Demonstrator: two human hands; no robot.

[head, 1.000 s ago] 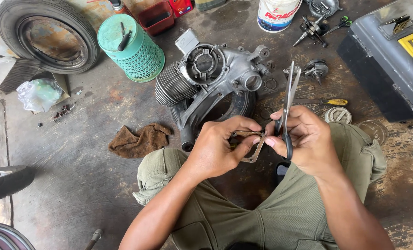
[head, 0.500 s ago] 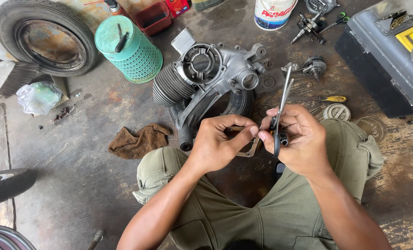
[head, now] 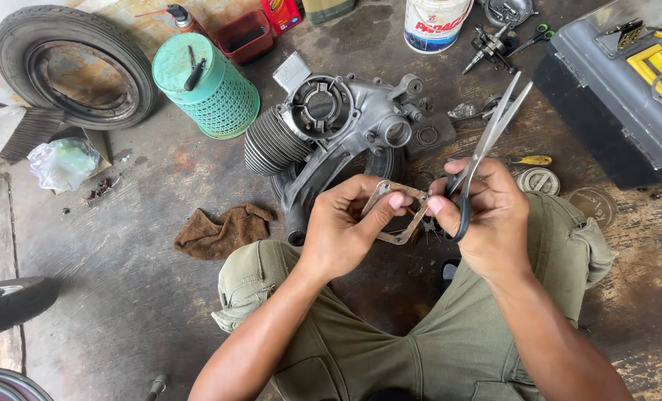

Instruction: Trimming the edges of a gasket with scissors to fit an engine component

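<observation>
Scissors [head: 487, 141] are gripped in the right hand [head: 487, 215], blades open and pointing up and away over the engine casing [head: 338, 134], while a thin frame-shaped gasket [head: 398, 212] is pinched between thumb and fingers of the left hand [head: 346, 230]. The gasket is held just in front of the engine casing, above the person's lap, with both hands touching it or very nearly so.

Several risks can be judged from this. The gasket looks thin and narrow-sided, so it could be bent or torn if it is squeezed too hard or pulled between the two hands. With the right hand's fingertips also busy at the gasket, the scissors are only partly controlled; the open blades could be swung against the engine casing or slip in the grip. A cut taken close to the left thumb could nick it. If the gasket is dropped, it would fall toward the dark, cluttered floor in front of the engine casing, where small parts and a brown rag [head: 223, 230] lie to the left, and it could be dirtied or lost to sight.
</observation>
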